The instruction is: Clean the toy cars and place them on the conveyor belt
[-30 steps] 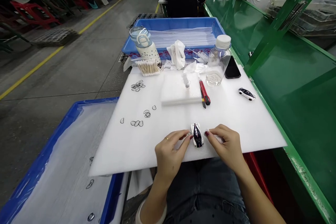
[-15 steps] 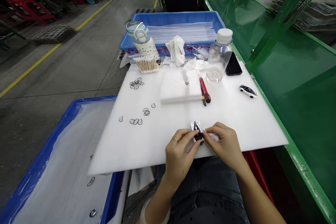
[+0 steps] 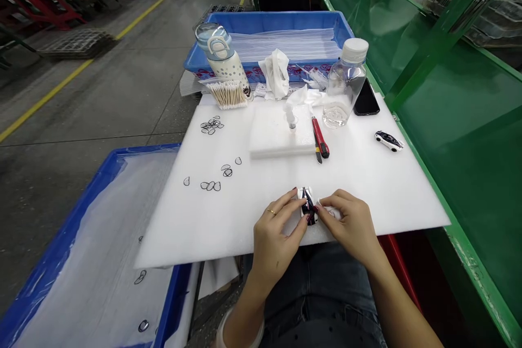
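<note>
Held white-and-black toy car (image 3: 309,207) on foam sheet (image 3: 228,223), near its closest edge, between thumb and fingers of left hand (image 3: 275,235); pinched white wad (image 3: 335,212), probably tissue, in right hand (image 3: 351,218) alongside. Likely risked skidding the car by gripping too lightly.

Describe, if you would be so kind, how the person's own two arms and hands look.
Neither hand wears a glove. The left hand has a gold-coloured ring on one finger, and a pale cuff or band circles that forearm. The right hand shows no ring, and no sleeve appears on its visible forearm. Dark red nail polish shows on both.
</note>
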Action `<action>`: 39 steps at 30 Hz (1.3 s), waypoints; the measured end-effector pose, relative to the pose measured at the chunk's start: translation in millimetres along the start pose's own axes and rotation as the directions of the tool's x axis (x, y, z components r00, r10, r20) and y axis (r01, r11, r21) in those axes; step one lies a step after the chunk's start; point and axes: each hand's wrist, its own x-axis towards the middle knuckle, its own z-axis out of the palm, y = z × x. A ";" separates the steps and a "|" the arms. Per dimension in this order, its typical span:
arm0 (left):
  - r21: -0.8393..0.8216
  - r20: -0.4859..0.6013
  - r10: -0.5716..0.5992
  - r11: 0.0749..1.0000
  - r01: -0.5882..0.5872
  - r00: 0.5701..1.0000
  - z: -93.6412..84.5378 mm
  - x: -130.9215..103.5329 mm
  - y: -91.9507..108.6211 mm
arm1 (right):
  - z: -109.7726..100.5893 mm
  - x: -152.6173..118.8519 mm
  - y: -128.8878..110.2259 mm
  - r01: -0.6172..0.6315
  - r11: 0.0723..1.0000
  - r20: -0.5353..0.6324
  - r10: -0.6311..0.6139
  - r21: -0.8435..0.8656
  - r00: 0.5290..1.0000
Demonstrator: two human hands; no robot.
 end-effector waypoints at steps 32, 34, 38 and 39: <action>-0.007 0.348 0.021 1.000 -0.020 0.937 -20.8 28.2 -1.4 | -5.9 1.8 1.8 0.037 0.996 -0.011 -0.036 0.086 0.999; -0.023 0.452 0.113 0.993 -0.115 0.885 -23.1 34.1 -6.1 | -5.5 -1.2 3.3 0.088 0.993 -0.078 -0.081 0.083 0.994; 0.008 0.361 0.096 0.994 -0.106 0.928 -16.0 33.5 -12.2 | -1.4 -8.9 6.3 0.210 0.977 -0.206 -0.210 -0.025 0.956; 0.024 0.311 0.083 0.995 -0.096 0.947 -13.7 31.6 -12.6 | -0.3 -10.7 6.7 0.235 0.970 -0.229 -0.242 -0.060 0.943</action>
